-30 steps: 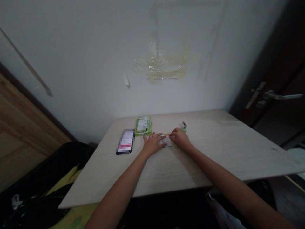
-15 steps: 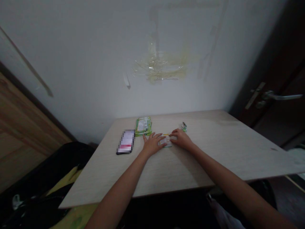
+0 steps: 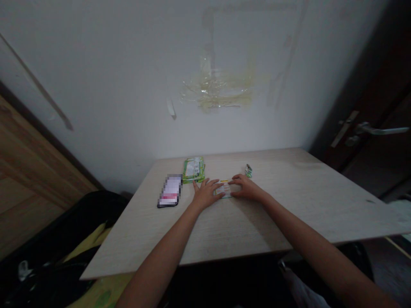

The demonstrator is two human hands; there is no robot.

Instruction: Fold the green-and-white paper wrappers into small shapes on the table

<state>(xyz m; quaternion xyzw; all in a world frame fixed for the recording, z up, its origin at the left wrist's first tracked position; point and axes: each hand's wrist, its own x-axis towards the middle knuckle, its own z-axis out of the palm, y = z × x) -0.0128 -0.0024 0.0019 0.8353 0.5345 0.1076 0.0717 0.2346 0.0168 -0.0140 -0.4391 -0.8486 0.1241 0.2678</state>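
Observation:
A small printed packet or card [image 3: 225,189], pale with a yellow strip at its top edge, lies flat on the table between my hands. My left hand [image 3: 206,193] rests over its left side with the fingers spread. At its right edge is my right hand [image 3: 244,187], thumb and fingers apart and touching or close to the edge. Fingers partly cover the packet, so its exact kind cannot be told. Behind my left hand lies a stack of green and white packets [image 3: 194,168]. Just beyond my right hand sits a small crumpled green and white wrapper [image 3: 248,170].
A phone [image 3: 170,191] with a blurred screen lies left of my left hand. The pale wooden table [image 3: 308,201] stands against a wall [image 3: 128,85] bearing old tape. A dark door with a metal handle [image 3: 382,129] is at the right, and a dark bag [image 3: 86,218] at the left.
My right thumb and fingers have spread from a pinch at the packet's top right corner, the thumb moving down along its right edge. My left hand stays in place.

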